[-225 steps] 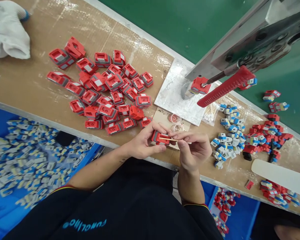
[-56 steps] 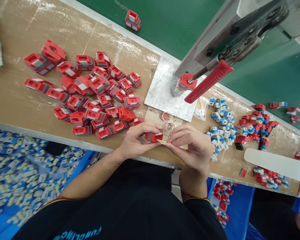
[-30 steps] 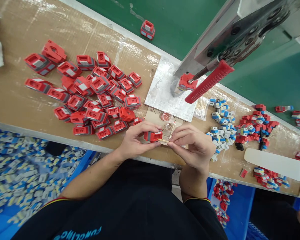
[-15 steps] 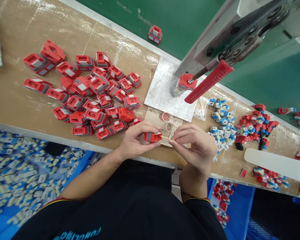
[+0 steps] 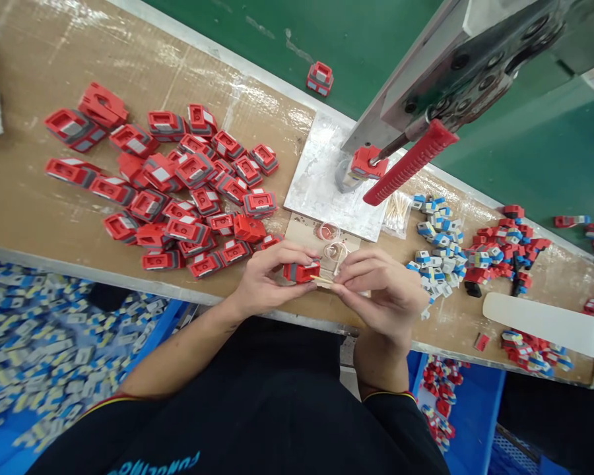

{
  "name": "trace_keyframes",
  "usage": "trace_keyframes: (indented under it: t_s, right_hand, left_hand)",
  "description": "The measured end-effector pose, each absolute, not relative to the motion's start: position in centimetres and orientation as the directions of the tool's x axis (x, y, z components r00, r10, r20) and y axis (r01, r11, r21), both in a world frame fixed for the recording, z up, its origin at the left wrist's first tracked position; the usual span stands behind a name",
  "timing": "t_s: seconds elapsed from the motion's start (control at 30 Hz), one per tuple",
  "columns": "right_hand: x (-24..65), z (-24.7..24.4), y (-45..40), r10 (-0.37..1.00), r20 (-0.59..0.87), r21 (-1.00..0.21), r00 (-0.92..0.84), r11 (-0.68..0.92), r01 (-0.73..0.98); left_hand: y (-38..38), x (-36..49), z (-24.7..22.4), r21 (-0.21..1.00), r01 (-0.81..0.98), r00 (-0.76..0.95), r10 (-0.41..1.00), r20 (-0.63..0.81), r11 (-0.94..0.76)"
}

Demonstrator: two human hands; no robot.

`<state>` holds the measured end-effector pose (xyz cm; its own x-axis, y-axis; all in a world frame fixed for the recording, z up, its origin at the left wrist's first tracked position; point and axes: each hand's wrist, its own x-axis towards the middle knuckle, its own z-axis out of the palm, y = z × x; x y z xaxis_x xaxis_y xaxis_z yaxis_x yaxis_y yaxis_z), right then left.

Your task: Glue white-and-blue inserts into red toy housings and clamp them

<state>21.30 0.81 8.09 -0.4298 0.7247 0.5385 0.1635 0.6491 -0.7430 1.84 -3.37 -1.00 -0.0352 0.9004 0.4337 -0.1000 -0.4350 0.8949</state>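
Note:
My left hand (image 5: 270, 277) is closed around a red and grey plastic toy part (image 5: 301, 271), holding it just above the table's front edge. Between the fingertips of my right hand (image 5: 381, 280) is a thin wooden stick, like a cotton swab (image 5: 323, 281), whose tip points at the toy part's right end. Whether the tip touches it I cannot tell. Just behind my hands are a small clear cup (image 5: 328, 231) with reddish contents and a second small cup (image 5: 334, 251), both on a piece of cardboard (image 5: 297, 229).
A lever press (image 5: 410, 161) with a red handle rises behind, a red part (image 5: 367, 162) under its rod. Many red parts (image 5: 193, 168) lie left; blue-white pieces (image 5: 438, 244) and a bag of swabs (image 5: 396, 212) lie right. Blue bins (image 5: 165, 330) stand below the table.
The stick's tip has dropped slightly, from the middle of the toy part's end to its lower edge. My left hand keeps its grip, and the view has shifted a little.

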Motion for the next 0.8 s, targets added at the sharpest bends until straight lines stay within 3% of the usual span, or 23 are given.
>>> trace_keyframes:
  t_s: [0.17, 0.33, 0.5, 0.57, 0.7, 0.8]
  right_hand:
    - [25.1, 7.4, 1.3, 0.804, 0.547, -0.733, -0.236, 0.595, 0.329]
    - [25.2, 5.2, 1.9, 0.822, 0.382, -0.630, -0.423, 0.566, 0.531]
    - [24.8, 3.9, 2.3, 0.811, 0.279, -0.629, -0.514, 0.559, 0.540]
    - [26.7, 4.2, 2.3, 0.849, 0.317, -0.652, -0.423, 0.519, 0.552]
    - [32.2, 5.2, 3.5, 0.886, 0.464, -0.696, 0.005, 0.361, 0.621]
    - [34.2, 5.6, 7.4, 0.925, 0.380, -0.685, 0.022, 0.266, 0.678]
  left_hand:
    - [-3.6, 1.8, -0.9, 0.903, -0.150, -0.035, 0.914, 0.403, -0.404]
    - [-3.7, 1.5, -0.9, 0.913, -0.198, -0.010, 0.932, 0.363, -0.358]
    - [-3.8, 1.3, -0.9, 0.914, -0.211, -0.040, 0.937, 0.347, -0.347]
    - [-3.8, 1.2, -0.9, 0.923, -0.212, -0.060, 0.947, 0.317, -0.322]
    - [-3.7, 1.2, -1.0, 0.934, -0.224, -0.076, 0.960, 0.269, -0.280]
    - [-3.7, 1.3, -1.1, 0.945, -0.224, -0.065, 0.971, 0.229, -0.238]
